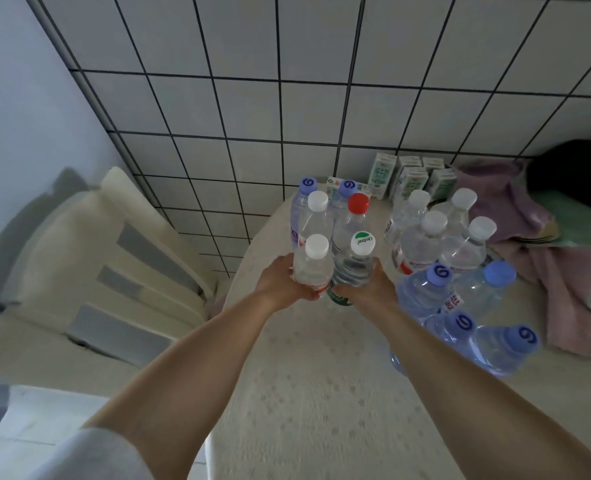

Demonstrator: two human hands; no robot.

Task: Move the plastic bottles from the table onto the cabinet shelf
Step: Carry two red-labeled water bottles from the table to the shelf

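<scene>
My left hand (280, 284) wraps a white-capped bottle (313, 268) and my right hand (370, 289) a green-labelled bottle (353, 268), both low over the table (304, 375); crowded bottles just beyond my fingers could topple if my lift brushes them.

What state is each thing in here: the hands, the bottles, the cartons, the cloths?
Left hand: closed on white-capped bottle.
Right hand: closed on green-and-white-capped bottle.
Red-capped bottle: upright, capped, on table.
Purple-capped bottles: capped, clustered on table.
Milk cartons: upright, by tiled wall.
Purple cloth: crumpled.
</scene>
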